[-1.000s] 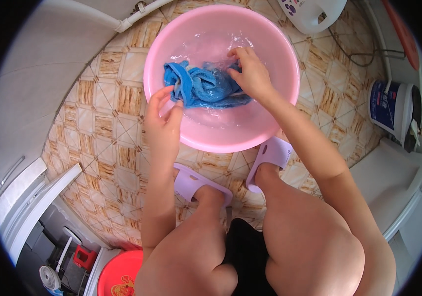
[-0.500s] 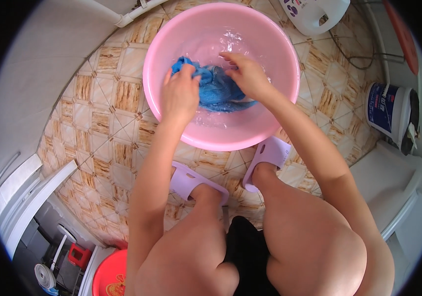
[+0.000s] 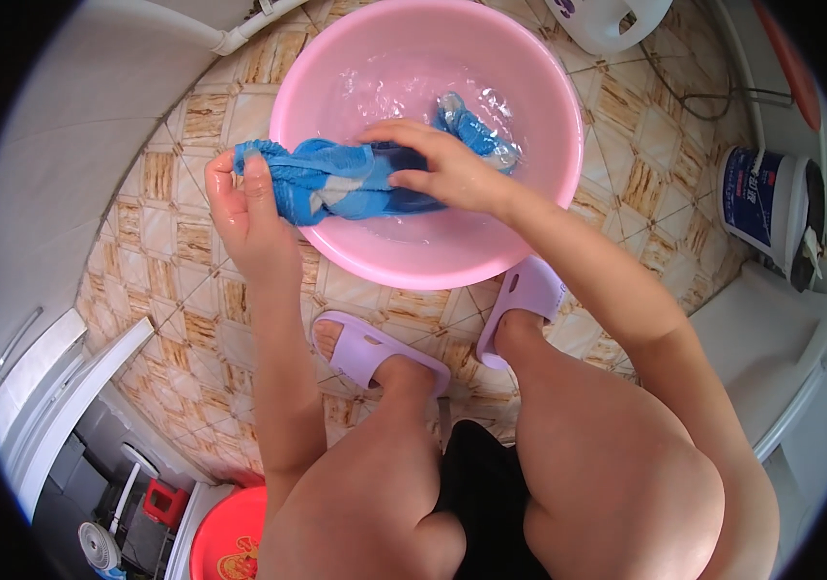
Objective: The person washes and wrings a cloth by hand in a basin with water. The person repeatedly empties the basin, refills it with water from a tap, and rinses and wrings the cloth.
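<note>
A wet blue towel (image 3: 336, 184) with pale patches stretches from my left hand (image 3: 247, 198) into a pink basin (image 3: 433, 269). My left hand is closed on the towel's end, thumb on top, outside the basin's left rim. Over the basin, my right hand (image 3: 447, 172) lies across the darker part of the towel, its fingers stretched out and the thumb apart. Another piece of blue and white cloth (image 3: 471, 130) sits in the shallow water beyond the right hand. That hand hides whether the two pieces join.
The basin stands on a patterned tile floor (image 3: 182, 280), just beyond my purple slippers (image 3: 360, 358). A white jug (image 3: 612, 21) is at the far right. Further right stands a white and blue bucket (image 3: 766, 203). Part of a red basin (image 3: 230, 532) shows at lower left.
My left hand has moved left and drawn the towel's end out over the basin's rim. My right hand has shifted left and slightly down onto the towel.
</note>
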The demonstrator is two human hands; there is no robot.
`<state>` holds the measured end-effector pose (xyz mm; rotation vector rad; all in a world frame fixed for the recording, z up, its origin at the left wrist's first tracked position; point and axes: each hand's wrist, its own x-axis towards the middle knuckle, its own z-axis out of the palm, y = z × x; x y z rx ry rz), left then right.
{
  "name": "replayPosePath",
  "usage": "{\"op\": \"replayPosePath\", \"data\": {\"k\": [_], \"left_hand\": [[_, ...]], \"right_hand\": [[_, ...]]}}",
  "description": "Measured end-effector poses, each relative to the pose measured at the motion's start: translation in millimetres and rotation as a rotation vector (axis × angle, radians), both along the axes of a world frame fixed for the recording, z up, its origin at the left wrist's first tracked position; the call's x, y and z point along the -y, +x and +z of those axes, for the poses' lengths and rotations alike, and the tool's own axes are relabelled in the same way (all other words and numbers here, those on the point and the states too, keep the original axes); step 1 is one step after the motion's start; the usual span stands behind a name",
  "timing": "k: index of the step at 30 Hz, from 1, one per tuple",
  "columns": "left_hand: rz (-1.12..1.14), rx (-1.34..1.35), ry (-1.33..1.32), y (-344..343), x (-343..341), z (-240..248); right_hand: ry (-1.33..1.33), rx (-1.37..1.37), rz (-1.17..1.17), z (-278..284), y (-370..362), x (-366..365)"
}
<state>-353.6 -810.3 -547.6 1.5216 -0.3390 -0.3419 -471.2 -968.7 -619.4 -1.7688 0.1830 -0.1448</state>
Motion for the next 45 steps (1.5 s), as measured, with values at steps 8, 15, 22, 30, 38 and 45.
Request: {"op": "replayPosePath", "data": {"k": [8,15,22,30,38,45], "left_hand": [[-0.115,-0.185,-0.025,16.7,-12.8,10.8],[-0.260,-0.281,0.352,11.1,3.4,0.3],[-0.251,0.015,0.726,13.9,-15.7,-34.2],[-0.192,0.116,0.688,9.5,-12.8,-39.0],[-0.129,-0.066,0.517,8.7,-14.3,-40.8],[-0.133,-0.131,0.498,5.9,-15.0,-37.5]], "right_hand": [[0.486,-0.071,0.042,37.6,-5.3,27.0],[0.701,-0.154,-0.379,39.1,-0.3,64.0],[0.577,-0.174,-0.569,-9.8,6.3,78.5],[-0.065,-0.118,-0.446,-25.1,-4.1,23.4],[-0.061,-0.065,-0.202,-4.5,12.3,-37.7],[0.097,-0.100,-0.141,-17.8,18.6,-50.5]]}}
